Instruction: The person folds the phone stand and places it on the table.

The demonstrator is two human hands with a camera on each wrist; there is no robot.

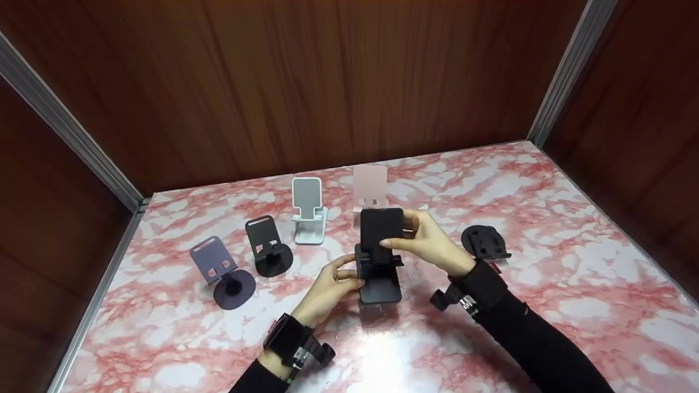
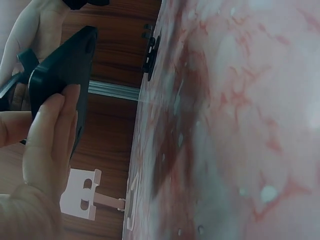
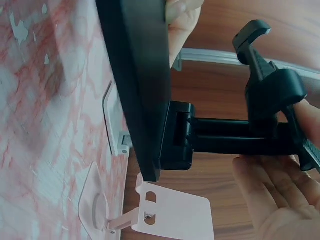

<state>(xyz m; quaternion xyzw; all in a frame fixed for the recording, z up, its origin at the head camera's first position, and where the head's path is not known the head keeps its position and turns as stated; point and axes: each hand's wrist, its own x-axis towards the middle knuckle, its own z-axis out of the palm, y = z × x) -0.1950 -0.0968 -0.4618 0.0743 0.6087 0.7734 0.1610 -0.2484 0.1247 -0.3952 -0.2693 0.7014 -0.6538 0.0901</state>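
A black phone stand is held above the table between both hands, its flat base toward the wearer and its back plate raised. With fingers and thumb, the left hand grips the left edge of the base. At the upper plate, the right hand pinches, thumb on the front and fingers behind. Two parallel arms join base and plate in the right wrist view. The left wrist view shows the left fingers against the base's underside.
More phone stands stand around: purple, black with a round base, white and grey, and pink behind the held one. A folded black stand lies at right. Wooden panels enclose the marbled table.
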